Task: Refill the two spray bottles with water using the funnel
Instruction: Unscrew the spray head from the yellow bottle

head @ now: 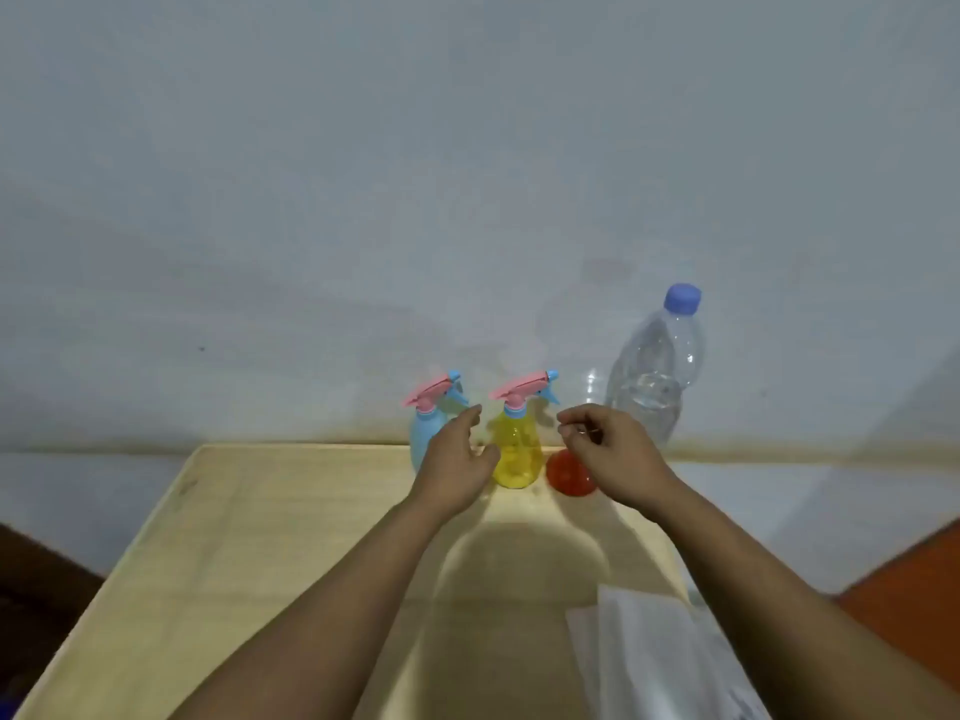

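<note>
Hands are being held on either side of the yellow spray bottle (516, 454), which is standing upright near the far edge of the pale wooden table (260, 537), its long axis vertical and its pink trigger head (522, 389) still screwed on, nozzle pointing right. The left hand (457, 462) is being kept open just left of the bottle's body, fingers relaxed and spread, thumb close to the yellow shoulder though contact cannot be confirmed. The right hand (605, 454) is being kept to the bottle's right at about the height of its neck, fingers loosely curled and gripping nothing that can be made out. The bottle is thus being bracketed, with the left hand the nearer to its body and the right better placed for the trigger head above. The blue spray bottle (427, 441), also capped, is standing just left of the yellow one and is partly hidden behind the left hand. The red funnel (569, 475) is lying on the table just right of the yellow bottle, under the right hand. The clear water bottle (652, 371), its blue cap (682, 298) on, is standing further right against the wall (467, 174). A white sheet of plastic or paper (654, 662) is lying at the near right. No filling is judged to have begun; unscrewing the yellow bottle's head is judged the step in hand.
</note>
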